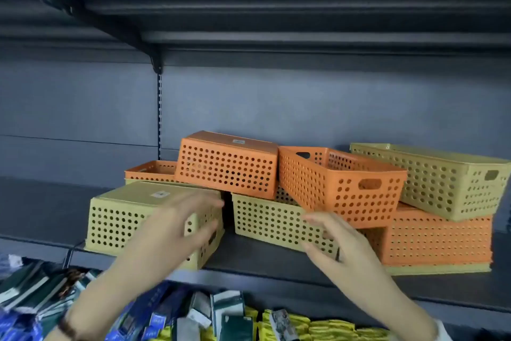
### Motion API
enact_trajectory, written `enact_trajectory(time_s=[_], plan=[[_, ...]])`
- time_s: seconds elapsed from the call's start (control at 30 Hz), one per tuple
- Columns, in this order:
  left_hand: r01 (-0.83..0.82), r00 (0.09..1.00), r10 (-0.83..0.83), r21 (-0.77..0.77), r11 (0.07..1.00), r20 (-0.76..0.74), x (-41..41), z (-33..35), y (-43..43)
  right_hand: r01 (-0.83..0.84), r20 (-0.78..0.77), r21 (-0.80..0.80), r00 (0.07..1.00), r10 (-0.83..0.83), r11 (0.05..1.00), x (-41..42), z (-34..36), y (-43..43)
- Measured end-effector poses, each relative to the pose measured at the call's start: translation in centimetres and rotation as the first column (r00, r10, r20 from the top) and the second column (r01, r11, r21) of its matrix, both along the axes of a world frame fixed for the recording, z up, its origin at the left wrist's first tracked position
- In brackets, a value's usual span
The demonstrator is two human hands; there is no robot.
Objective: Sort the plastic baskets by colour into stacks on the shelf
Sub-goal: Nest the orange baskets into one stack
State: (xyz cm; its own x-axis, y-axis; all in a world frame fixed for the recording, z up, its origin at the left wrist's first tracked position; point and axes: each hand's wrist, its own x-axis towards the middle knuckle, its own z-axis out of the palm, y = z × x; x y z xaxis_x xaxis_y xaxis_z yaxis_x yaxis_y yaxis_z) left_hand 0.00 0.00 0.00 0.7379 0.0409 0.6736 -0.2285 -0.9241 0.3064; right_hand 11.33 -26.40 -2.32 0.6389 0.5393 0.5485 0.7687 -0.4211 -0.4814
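Both hands are reaching to the shelf [249, 260]: the left hand [177, 226], blurred, is lying open-fingered against an upturned yellow basket [116, 219] at the shelf's front left. The right hand [336, 246] is spreading open against a second yellow basket [265, 219] mid-shelf, gripping nothing. Orange baskets [226, 172] are sitting jumbled above and right.

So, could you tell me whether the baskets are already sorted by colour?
No, an orange basket sits on a yellow basket.

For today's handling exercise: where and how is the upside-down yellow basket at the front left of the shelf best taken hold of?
Probably by its two short ends, from the front. The front-left yellow basket lies upside down, so its rim is against the shelf and offers no lip. The left hand is already at its right end; the right hand is open by the neighbouring yellow basket.
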Motion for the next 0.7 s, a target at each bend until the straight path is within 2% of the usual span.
enact_trajectory(time_s=[0.13, 0.2, 0.27, 0.4, 0.5, 0.6, 0.7], plan=[[-0.095, 0.963, 0.137, -0.184, 0.978, 0.234, 6.5, 4.5, 3.9, -0.061, -0.092, 0.128, 0.993, 0.073, 0.99, 4.1, 2.6, 5.6], [-0.178, 0.961, 0.228, -0.28, 0.943, 0.157, 9.7, 5.1, 6.7, -0.079, -0.206, 0.163, 0.972, 0.113, 0.983, 6.0, 3.1, 8.6], [-0.218, 0.969, 0.245, -0.345, 0.913, 0.034, 12.1, 5.1, 9.3, -0.063, -0.269, 0.21, 0.956, 0.12, 0.976, 8.1, 3.1, 11.1], [-0.194, 0.981, 0.142, -0.561, 0.805, -0.135, 15.7, 4.9, 13.0, 0.07, -0.339, 0.298, 0.94, 0.037, 0.952, 11.7, 3.2, 14.8], [-0.198, 0.97, 0.071, -0.59, 0.783, -0.231, 17.3, 4.3, 15.3, 0.048, -0.361, 0.351, 0.929, 0.087, 0.935, 13.1, 2.8, 16.4], [-0.157, 0.983, 0.065, -0.61, 0.777, -0.17, 17.9, 4.1, 17.1, -0.016, -0.304, 0.394, 0.941, 0.147, 0.919, 14.0, 2.3, 17.4], [-0.041, 0.997, 0.072, -0.667, 0.744, 0.02, 17.8, 5.0, 19.3, -0.076, -0.274, 0.469, 0.935, 0.227, 0.88, 14.6, 3.3, 18.0]])
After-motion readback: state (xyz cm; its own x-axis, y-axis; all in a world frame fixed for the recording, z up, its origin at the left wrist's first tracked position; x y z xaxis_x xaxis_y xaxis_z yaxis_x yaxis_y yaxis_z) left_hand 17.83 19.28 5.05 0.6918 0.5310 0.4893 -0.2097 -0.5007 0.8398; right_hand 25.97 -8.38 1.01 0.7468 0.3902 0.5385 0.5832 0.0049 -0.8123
